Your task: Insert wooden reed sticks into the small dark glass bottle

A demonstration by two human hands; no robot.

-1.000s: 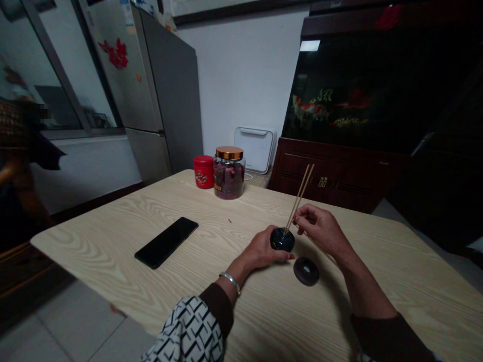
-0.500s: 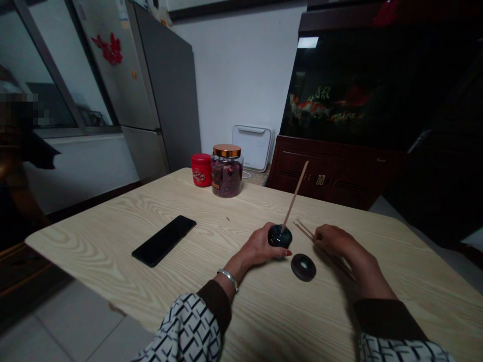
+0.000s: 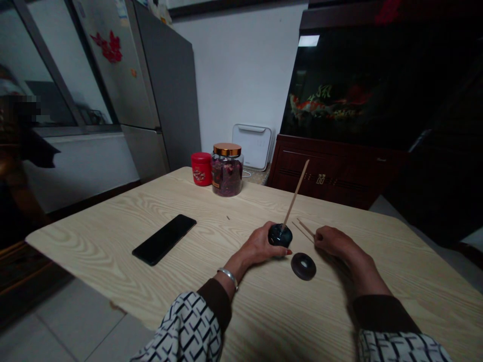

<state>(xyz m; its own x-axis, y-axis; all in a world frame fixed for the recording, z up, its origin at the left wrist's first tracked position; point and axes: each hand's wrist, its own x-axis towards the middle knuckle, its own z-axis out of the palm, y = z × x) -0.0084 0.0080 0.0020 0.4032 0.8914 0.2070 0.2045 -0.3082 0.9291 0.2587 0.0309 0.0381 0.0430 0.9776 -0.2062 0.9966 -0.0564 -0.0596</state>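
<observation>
My left hand [image 3: 261,245] grips a small dark round holder [image 3: 279,235] that stands on the wooden table [image 3: 211,281]. One thin wooden stick [image 3: 296,193] rises from the holder, leaning to the right. My right hand [image 3: 334,241] rests on the table just right of the holder, fingers curled over two loose sticks [image 3: 304,230] that lie flat on the wood. A dark round lid [image 3: 303,266] lies on the table between my two wrists.
A black phone [image 3: 164,246] lies to the left. A red tin [image 3: 201,169] and a glass jar with a copper lid [image 3: 227,170] stand at the far edge. Beyond are a grey fridge [image 3: 158,95], a fish tank [image 3: 362,95] on a dark cabinet, and a person at far left.
My right hand came down from the holder to the table, carrying one stick away. One stick stays upright in the holder. The left hand has kept its grip.
</observation>
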